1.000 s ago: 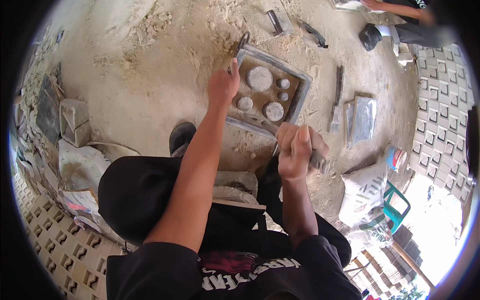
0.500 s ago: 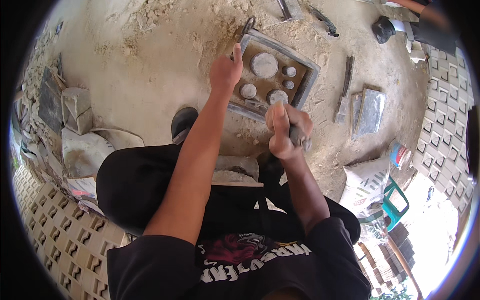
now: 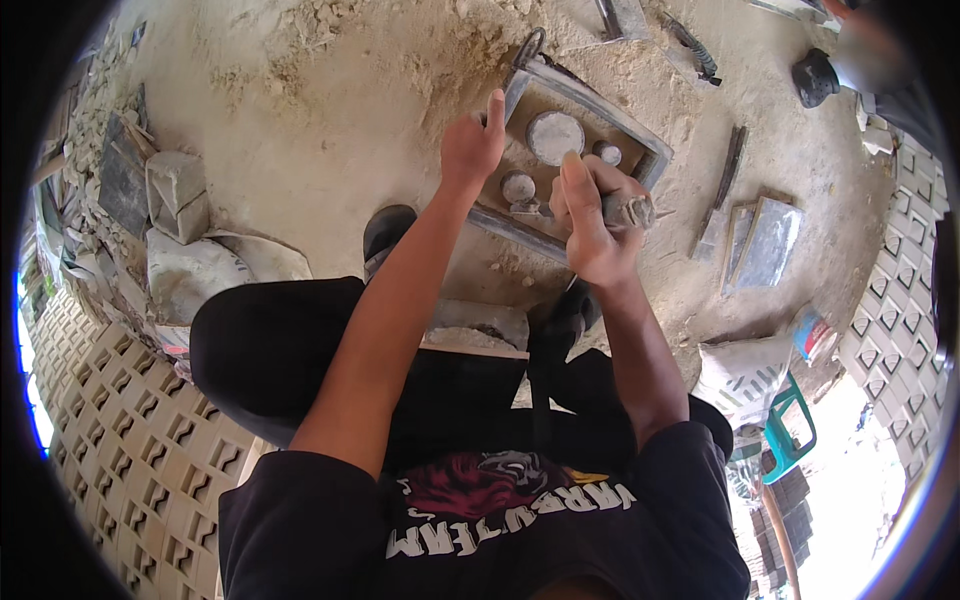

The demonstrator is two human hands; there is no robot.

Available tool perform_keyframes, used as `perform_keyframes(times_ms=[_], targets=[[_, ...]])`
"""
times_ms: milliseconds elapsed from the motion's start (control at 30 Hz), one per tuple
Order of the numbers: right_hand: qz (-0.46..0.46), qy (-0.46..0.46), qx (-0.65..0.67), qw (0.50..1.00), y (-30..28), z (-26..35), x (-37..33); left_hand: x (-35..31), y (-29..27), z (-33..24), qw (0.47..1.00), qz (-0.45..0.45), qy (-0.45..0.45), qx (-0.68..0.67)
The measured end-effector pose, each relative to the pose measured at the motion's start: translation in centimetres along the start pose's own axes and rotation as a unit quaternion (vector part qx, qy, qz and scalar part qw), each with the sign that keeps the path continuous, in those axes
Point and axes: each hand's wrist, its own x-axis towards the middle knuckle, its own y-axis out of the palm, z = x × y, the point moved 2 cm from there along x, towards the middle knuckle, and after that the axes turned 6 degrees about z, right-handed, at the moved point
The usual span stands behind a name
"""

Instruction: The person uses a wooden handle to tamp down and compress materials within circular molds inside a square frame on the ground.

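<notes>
On the dusty ground before me lies a rectangular mould [image 3: 518,238] with a raised grey rim and a loop handle [image 3: 528,46] at its far left corner. Inside it sit round pale pieces, among them a large disc [image 3: 556,138] and smaller ones. My left hand [image 3: 472,150] is closed at the mould's left rim, thumb sticking up, fingers mostly hidden. Over the mould's right half, my right hand [image 3: 603,220] is wrapped round a grey, dust-covered tool [image 3: 632,211]. Only its blunt rounded end shows beside the fist; its kind is unclear. Hand and tool hide part of the mould.
To the right lie a flat-bladed tool [image 3: 722,190] and grey slabs [image 3: 765,242]. A white sack [image 3: 742,378] and green plastic chair [image 3: 790,432] stand nearer. Concrete blocks [image 3: 178,195] are at left. Another person's foot [image 3: 816,78] shows at far right.
My right hand has moved farther out with the tool and now covers a small disc and the near disc. The whole view has shifted slightly; my left hand stays at the rim.
</notes>
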Motion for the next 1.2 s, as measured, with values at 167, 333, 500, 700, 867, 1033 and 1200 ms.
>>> perform_keyframes(times_ms=[167,333,500,700,867,1033,1200], targets=[[0.028,0.005,-0.014,0.999,0.7,-0.3,1.3,1.6,1.7,2.9,0.997,-0.04,0.046,0.052],[-0.017,0.03,0.047,0.998,0.5,-0.6,2.3,0.4,0.8,0.6,0.999,-0.018,-0.008,0.05],[-0.1,-0.014,0.001,0.995,0.7,-0.2,0.4,0.1,0.7,-0.6,0.998,-0.036,-0.002,0.056],[-0.141,-0.025,0.076,0.987,2.8,4.0,-3.7,2.2,-1.3,2.2,0.995,0.033,0.022,0.092],[-0.187,-0.06,-0.011,0.98,4.7,1.5,-5.3,-1.3,-9.2,-7.6,0.961,-0.003,0.246,0.126],[-0.216,-0.061,-0.009,0.974,6.1,4.8,-5.1,-7.0,-16.0,-14.9,0.943,0.04,0.312,0.105],[-0.134,-0.124,-0.075,0.98,7.7,1.3,-4.2,-9.6,-17.4,-19.0,0.943,0.067,0.312,0.099]])
